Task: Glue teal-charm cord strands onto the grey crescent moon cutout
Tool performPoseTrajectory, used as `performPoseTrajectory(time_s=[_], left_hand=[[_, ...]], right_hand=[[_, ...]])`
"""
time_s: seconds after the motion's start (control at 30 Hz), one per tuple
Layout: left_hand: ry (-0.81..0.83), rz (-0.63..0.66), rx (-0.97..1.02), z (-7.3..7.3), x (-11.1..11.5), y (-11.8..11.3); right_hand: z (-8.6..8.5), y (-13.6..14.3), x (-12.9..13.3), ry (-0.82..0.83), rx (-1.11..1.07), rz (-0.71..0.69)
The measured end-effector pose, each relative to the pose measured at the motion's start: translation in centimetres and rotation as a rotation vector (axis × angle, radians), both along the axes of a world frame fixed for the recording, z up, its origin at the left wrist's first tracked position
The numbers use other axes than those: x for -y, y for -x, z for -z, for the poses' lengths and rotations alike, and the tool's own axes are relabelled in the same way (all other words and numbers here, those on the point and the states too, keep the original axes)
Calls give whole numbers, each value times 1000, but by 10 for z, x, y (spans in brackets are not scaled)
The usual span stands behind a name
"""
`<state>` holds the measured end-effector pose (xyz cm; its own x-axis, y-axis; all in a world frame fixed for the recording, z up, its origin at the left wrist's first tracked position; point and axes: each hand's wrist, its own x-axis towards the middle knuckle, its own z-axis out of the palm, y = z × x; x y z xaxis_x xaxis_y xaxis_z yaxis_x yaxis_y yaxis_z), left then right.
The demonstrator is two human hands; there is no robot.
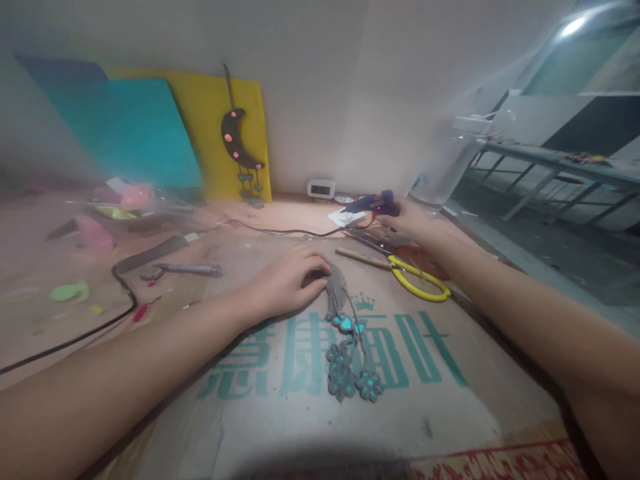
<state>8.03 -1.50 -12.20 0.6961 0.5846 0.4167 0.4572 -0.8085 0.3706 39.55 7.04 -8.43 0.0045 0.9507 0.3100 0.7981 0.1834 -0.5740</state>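
My left hand [295, 279] is at the middle of the board, thumb and fingertips closed on the upper edge of a grey crescent-shaped hanging ornament [339, 285]. Part of the crescent is hidden by the fingers. Below it, turquoise-dotted grey flower pendants [341, 370] on cords lie flat on the printed board [280, 427]. Farther back on the right, my right hand [400, 217] grips a dark blue glue gun [373, 202] with a small red light. Its nozzle points left, over a white paper piece [345, 217].
Yellow-handled scissors [420, 283] and a wooden-handled tool [363, 259] lie below my right forearm. A black cord [300, 232] crosses the back. A similar dark crescent [234, 137] hangs on a yellow sheet [200, 100]. At left lie a pen-like tool [187, 269] and scraps.
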Motion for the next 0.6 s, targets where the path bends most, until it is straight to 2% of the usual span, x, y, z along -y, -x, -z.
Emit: performPoseTrajectory(time_s=[0.13,0.27,0.4,0.5,0.6], left_hand=[[11,3,-3,0,0,0],[4,3,-2,1,0,-1],[-6,15,6,1,0,-1],[-3,21,0,0,0,-1],[-3,30,12,-1,0,0]], right_hand=[[-10,-5,22,-11,-46,21],[-20,4,58,21,-137,1],[-28,21,98,125,-209,-136],[-33,30,121,194,-130,-282],[-33,30,129,273,-3,-370]])
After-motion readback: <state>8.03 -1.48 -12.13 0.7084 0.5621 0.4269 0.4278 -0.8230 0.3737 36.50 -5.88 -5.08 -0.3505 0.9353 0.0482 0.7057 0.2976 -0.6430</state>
